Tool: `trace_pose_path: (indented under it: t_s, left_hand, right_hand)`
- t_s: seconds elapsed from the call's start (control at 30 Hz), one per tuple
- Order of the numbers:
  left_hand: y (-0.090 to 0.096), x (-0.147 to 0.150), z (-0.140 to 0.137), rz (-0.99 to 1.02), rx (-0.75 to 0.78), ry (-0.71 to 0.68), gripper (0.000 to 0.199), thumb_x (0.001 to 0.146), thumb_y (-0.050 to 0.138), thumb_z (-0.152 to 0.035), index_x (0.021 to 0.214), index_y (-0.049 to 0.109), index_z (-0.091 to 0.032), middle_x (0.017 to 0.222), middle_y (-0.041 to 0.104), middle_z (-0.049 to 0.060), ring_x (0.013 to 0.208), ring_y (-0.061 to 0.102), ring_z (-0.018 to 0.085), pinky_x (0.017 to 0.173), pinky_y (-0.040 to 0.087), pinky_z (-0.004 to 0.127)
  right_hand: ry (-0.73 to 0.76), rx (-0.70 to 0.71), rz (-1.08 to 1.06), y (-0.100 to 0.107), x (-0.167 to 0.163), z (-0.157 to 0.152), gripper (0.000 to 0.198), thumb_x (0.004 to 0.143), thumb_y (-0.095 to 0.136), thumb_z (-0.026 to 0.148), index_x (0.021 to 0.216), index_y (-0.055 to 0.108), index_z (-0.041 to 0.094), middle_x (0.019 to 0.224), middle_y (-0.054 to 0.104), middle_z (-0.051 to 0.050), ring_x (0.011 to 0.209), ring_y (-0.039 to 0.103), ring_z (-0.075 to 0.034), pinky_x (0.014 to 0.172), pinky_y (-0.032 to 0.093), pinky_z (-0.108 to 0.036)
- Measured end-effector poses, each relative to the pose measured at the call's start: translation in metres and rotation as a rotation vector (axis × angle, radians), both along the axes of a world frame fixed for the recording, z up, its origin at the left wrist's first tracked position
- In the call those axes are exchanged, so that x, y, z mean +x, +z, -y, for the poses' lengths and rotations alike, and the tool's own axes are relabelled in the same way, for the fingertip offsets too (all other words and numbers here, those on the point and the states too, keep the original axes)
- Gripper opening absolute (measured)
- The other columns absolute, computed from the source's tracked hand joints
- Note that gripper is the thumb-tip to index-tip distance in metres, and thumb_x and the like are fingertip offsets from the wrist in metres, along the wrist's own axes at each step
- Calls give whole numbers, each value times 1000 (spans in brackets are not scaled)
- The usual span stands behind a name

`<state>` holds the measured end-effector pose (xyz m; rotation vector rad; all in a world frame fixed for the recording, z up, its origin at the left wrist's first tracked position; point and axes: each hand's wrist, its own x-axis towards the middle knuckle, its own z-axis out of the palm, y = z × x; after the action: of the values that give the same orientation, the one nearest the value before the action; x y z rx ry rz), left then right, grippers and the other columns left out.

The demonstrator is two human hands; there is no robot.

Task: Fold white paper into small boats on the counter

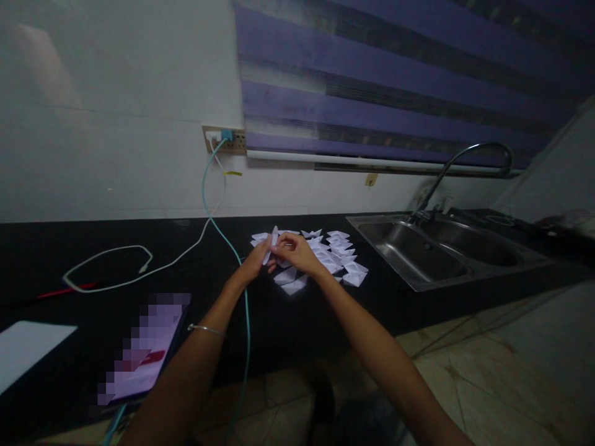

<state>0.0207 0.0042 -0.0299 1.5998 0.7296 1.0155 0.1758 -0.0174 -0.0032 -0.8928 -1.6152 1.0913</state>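
Between my two hands is a small folded white paper piece (274, 236), standing up from the fingers. My left hand (255, 259) is closed around its lower left side. From the right, my right hand (297, 251) pinches at the same piece with thumb and fingers. Part of the paper is hidden behind the fingers. Several folded white paper pieces (356, 272), with pointed ends, lie on the black countertop (381, 322) around and behind my hands. Two of them (294, 285) rest just below my right hand.
A double steel sink (413, 254) with a curved faucet (446, 170) is at the right. At the left lie a tablet (149, 353), white paper (32, 347), a red pen-like stick (65, 291) and a white cable (111, 249). A teal cable (247, 328) crosses near my left wrist from the wall outlet (237, 142).
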Motion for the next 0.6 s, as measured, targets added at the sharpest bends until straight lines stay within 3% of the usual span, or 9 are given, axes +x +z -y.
trace_pose_path:
  t_s: [0.1,0.23,0.33,0.47,0.6]
  left_hand:
    - [-4,-3,-1,-10,28,-17,59,91,37,-73,77,55,-18,53,50,-3,43,46,11,44,41,23]
    - [-7,-5,-4,-107,76,38,66,93,26,-74,72,54,-19,54,53,0,46,50,13,50,44,26]
    - [-7,-7,-7,-186,146,145,66,94,23,-72,74,57,-19,60,60,3,57,57,18,59,48,30]
    - [-6,-10,-13,-350,336,235,51,98,31,-59,79,58,-20,75,65,5,73,60,22,74,47,35]
    - [-6,-11,-14,-405,369,272,33,97,40,-47,94,58,-20,83,66,4,74,61,20,70,47,32]
  right_hand:
    - [59,49,20,-6,4,-6,25,77,74,41,82,61,21,72,65,-1,63,61,-13,63,49,-27]
    - [47,124,70,-13,7,-14,21,80,69,38,81,60,19,69,62,1,62,58,-13,62,47,-26]
    - [-61,229,150,-15,7,-16,14,80,65,31,78,59,19,68,59,2,63,55,-13,62,44,-25]
    - [-284,340,307,-15,7,-16,2,77,57,20,76,58,19,67,54,3,63,50,-12,62,39,-23]
    - [-364,367,393,-14,7,-14,3,77,55,19,74,56,19,66,52,4,62,49,-12,61,36,-23]
